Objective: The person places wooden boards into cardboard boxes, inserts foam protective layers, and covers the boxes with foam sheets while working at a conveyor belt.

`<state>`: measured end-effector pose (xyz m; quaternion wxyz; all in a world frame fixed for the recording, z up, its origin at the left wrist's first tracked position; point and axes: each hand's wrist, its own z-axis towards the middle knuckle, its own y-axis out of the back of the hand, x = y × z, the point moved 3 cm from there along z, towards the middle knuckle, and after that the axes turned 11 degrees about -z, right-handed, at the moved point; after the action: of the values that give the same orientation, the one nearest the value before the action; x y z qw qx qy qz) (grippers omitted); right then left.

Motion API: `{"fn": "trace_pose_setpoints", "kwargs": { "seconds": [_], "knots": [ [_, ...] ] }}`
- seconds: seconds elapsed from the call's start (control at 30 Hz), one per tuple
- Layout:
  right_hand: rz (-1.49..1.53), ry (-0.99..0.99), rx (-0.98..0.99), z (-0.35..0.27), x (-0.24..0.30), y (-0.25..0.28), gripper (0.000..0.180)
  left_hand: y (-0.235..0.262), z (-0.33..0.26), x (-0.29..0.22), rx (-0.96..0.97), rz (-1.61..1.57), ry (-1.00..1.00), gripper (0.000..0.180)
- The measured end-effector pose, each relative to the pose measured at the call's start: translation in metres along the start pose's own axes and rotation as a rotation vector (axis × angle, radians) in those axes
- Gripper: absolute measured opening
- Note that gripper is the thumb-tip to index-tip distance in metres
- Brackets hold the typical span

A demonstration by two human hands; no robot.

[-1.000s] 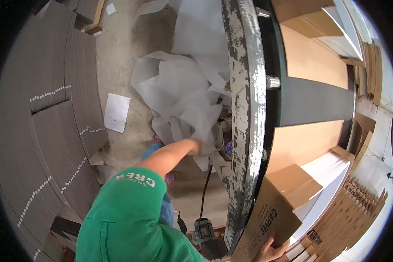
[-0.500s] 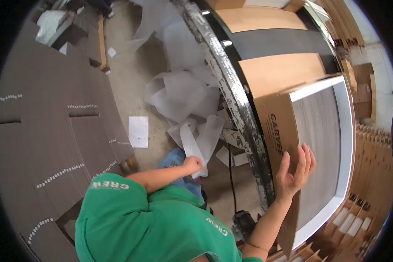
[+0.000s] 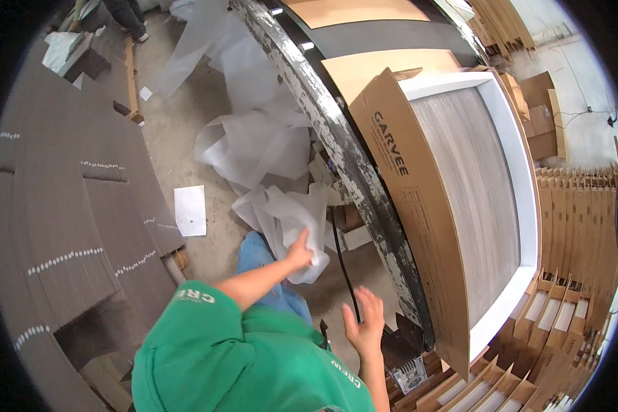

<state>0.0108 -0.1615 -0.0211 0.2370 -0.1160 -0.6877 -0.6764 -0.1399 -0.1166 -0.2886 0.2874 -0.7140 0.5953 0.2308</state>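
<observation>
The left hand (image 3: 299,250) grips a white foam sheet (image 3: 286,220) that hangs crumpled over the floor (image 3: 206,123), its fingers closed on the sheet's lower right part. The arm reaches forward out of a green sleeve (image 3: 206,305). The right hand (image 3: 365,323) is raised with fingers spread and holds nothing; it hovers near a black cable (image 3: 342,264) and just left of the table edge (image 3: 336,137), though whether it touches either cannot be told.

More white foam (image 3: 254,141) lies heaped on the floor beyond the held sheet, and a small paper (image 3: 190,210) lies flat to its left. Stacks of dark cardboard (image 3: 55,199) fill the left side.

The table edge is a worn, paint-chipped band running diagonally from the top middle down toward the right hand. On the table lies an open carton (image 3: 408,199) with its brown flap standing toward the person; inside it sits a grey wood-grain panel (image 3: 477,185) framed in white foam. Folded brown boxes (image 3: 577,233) stand in rows to the right and below the carton. A person's legs (image 3: 127,14) show at the top left.
</observation>
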Motion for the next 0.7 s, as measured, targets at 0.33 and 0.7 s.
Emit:
{"fn": "trace_pose_setpoints", "kwargs": {
  "seconds": [0.33, 0.7],
  "knots": [
    [-0.232, -0.361, 0.384, 0.075, -0.05, -0.052, 0.075, -0.099, -0.181, -0.058, 1.035, 0.897, -0.671, 0.052],
    [0.753, -0.388, -0.482, -0.074, -0.015, 0.191, 0.025, 0.031, -0.08, -0.143, 0.517, 0.018, -0.058, 0.016]
  ]
}}
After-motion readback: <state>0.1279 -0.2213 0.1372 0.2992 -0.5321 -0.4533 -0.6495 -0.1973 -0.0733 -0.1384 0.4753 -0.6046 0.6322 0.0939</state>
